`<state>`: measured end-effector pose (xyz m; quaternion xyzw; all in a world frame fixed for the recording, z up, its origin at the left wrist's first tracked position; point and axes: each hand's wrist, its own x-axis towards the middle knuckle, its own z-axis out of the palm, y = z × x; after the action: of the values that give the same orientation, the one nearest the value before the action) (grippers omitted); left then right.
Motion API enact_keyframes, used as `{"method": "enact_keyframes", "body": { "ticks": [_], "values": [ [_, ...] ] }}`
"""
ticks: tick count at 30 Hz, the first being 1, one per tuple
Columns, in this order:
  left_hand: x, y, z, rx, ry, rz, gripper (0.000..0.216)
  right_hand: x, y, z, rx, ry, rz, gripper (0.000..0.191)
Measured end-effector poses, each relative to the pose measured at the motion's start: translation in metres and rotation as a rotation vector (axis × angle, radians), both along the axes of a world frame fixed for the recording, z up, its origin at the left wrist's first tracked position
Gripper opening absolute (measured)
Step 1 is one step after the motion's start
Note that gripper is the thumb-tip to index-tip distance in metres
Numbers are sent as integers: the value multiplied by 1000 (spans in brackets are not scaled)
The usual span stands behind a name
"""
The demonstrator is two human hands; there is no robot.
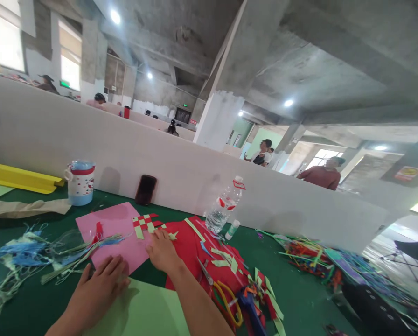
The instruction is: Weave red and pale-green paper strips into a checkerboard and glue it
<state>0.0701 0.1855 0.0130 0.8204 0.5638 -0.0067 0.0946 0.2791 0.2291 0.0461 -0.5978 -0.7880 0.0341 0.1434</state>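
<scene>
My left hand (97, 289) lies flat, fingers spread, on the lower edge of a pink paper sheet (116, 233) and a light green sheet (142, 312). My right hand (163, 249) reaches forward, its fingertips touching a small red and light green woven paper piece (144, 223) that lies at the pink sheet's right edge. Whether those fingers pinch a strip is hidden. Red paper (188, 247) with loose green strips lies just right of the right hand. Scissors with yellow handles (220, 291) rest on the red paper beside my right forearm.
A green table (300, 289) runs along a white partition (181, 172). On it stand a lidded mug (79, 183), a dark phone (145, 189) leaning on the partition, a tilted water bottle (225, 207) and a glue stick (233, 229). Tangled strips lie left and right. People stand beyond the partition.
</scene>
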Motion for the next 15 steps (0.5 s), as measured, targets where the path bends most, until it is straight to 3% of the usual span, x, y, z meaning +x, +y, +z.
{"method": "enact_keyframes", "body": {
  "ticks": [5,8,11,15],
  "values": [
    [-3,5,-3,3,-2,67,54,32,12,-6,58,70,-156,29],
    [-2,4,-5,3,-18,68,55,79,6,3,126,128,-314,31],
    [-2,4,-5,4,-31,62,55,120,-2,16,173,190,-434,21],
    [-3,3,-4,23,-40,54,55,144,-11,27,185,302,-513,18]
  ]
}}
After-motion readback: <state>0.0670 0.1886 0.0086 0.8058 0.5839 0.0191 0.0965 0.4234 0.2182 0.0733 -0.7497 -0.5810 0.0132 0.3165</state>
